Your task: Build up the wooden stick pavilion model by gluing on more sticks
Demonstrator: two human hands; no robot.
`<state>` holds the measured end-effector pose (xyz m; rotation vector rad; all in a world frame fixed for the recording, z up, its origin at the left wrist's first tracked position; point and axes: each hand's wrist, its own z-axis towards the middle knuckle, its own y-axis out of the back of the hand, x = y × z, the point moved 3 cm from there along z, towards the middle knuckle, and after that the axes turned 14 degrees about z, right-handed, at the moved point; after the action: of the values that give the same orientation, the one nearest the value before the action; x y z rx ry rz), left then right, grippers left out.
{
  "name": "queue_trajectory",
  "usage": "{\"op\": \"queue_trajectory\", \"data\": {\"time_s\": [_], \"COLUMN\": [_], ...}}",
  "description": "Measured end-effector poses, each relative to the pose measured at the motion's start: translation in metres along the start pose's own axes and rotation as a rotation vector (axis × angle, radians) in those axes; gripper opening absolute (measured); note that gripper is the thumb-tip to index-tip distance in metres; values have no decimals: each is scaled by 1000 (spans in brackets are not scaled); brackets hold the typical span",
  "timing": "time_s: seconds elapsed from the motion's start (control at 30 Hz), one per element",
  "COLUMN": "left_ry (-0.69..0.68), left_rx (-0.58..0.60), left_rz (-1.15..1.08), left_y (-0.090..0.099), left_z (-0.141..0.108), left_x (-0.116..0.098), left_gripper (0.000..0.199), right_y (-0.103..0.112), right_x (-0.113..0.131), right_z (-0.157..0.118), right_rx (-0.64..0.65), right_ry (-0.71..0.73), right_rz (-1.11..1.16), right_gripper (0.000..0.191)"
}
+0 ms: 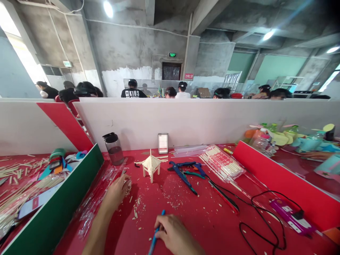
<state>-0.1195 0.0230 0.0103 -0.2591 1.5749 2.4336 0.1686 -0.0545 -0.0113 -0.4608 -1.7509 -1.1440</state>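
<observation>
Left hand point(120, 187), fingers curled at wood scraps point(129, 190); can't tell if gripping any. Small wooden hut point(151, 164) stands upright on red table point(215, 230), far and right of left hand, the nearer hand. Blue pen point(154, 241) runs near to far, leaning slightly right, pinched by right hand point(174, 232); hut lies far, slightly left of that grip. Blue cutter point(182, 176) lies far right of pen.
</observation>
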Motion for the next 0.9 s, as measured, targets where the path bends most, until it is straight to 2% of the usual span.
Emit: {"op": "queue_trajectory", "data": {"time_s": [0.1, 0.3, 0.43, 0.6, 0.9], "left_ry": [22, 61, 87, 133, 134], "left_rx": [-18, -74, -101, -130, -114], "left_rz": [12, 34, 46, 65, 64], "left_y": [6, 20, 27, 35, 31], "left_z": [-1, -5, -6, -7, -9], "left_x": [6, 15, 21, 26, 24], "left_gripper": [18, 17, 18, 22, 17], "right_y": [-16, -44, -59, -62, -27], "right_x": [14, 47, 64, 69, 44], "right_z": [32, 122, 163, 174, 153], "right_rx": [-28, 47, 96, 105, 87], "right_ry": [140, 336, 469, 592, 707], "right_rz": [-93, -140, -164, -229, -391], "right_gripper": [9, 9, 23, 24, 13]}}
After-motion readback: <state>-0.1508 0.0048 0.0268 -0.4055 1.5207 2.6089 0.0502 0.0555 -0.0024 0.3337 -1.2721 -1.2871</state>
